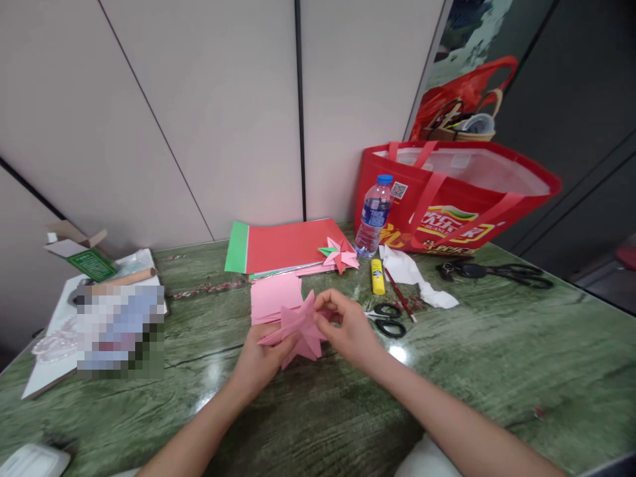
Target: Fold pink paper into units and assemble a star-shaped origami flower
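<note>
Both my hands hold a pink folded paper star [299, 329] just above the green marbled table [497, 358]. My left hand [262, 358] grips its lower left points from beneath, fingers curled. My right hand [348, 326] pinches its upper right point between thumb and fingers. Right behind the star lies a stack of pink paper squares [275, 296]. A finished pink star with a green tip [340, 254] rests on a stack of red and green paper sheets [283, 246].
A yellow glue stick [377, 276], a red pencil [399, 296], small black scissors [387, 319], crumpled white paper [415, 274], a water bottle [373, 216], a red tote bag [450, 195] and large black scissors [501, 271] lie right. A white board with a small box [82, 255] sits left.
</note>
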`<action>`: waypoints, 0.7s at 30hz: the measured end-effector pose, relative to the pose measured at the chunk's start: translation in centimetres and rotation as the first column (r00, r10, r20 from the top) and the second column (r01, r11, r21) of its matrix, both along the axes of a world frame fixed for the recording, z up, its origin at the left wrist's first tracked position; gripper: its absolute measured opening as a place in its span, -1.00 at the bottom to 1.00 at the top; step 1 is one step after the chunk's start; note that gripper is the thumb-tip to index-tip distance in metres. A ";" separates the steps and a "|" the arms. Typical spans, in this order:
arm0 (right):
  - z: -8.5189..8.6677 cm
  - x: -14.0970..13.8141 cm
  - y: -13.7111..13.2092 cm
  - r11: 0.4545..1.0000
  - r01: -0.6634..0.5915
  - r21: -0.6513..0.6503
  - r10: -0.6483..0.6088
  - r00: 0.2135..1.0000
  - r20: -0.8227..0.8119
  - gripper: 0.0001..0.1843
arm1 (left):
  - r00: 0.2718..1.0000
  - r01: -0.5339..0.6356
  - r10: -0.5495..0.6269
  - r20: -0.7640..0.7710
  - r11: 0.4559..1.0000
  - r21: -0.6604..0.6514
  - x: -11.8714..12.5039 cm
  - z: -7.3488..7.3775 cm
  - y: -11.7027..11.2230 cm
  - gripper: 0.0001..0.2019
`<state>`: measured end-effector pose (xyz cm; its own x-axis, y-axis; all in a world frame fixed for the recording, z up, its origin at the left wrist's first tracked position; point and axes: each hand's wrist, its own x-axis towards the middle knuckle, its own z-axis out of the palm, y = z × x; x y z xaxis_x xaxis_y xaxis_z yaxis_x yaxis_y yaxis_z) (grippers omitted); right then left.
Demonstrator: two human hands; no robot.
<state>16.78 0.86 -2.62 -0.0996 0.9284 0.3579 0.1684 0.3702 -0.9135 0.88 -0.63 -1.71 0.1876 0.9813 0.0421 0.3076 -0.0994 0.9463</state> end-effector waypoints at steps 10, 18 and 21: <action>-1.3 -0.6 0.5 0.927 -0.184 -0.326 0.073 0.942 -0.326 -0.40 | 0.863 -0.145 0.227 0.452 0.967 -0.207 0.3 0.4 0.2 -0.77; -0.3 0.8 1.3 0.929 -0.188 -0.318 0.041 0.908 -0.418 -0.54 | 0.841 -0.012 0.113 0.529 0.982 -0.190 -0.4 1.2 0.6 -0.71; -0.4 0.8 1.2 0.934 -0.219 -0.283 0.108 0.927 -0.359 -0.56 | 0.861 0.018 0.101 0.499 0.974 -0.227 -0.4 1.1 0.5 -0.75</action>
<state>17.54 2.10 -3.02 -0.1863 0.9783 0.0909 -0.2034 0.0521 -0.9777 0.53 -0.13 -0.62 0.1578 0.9830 -0.0943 -0.2183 0.1278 0.9675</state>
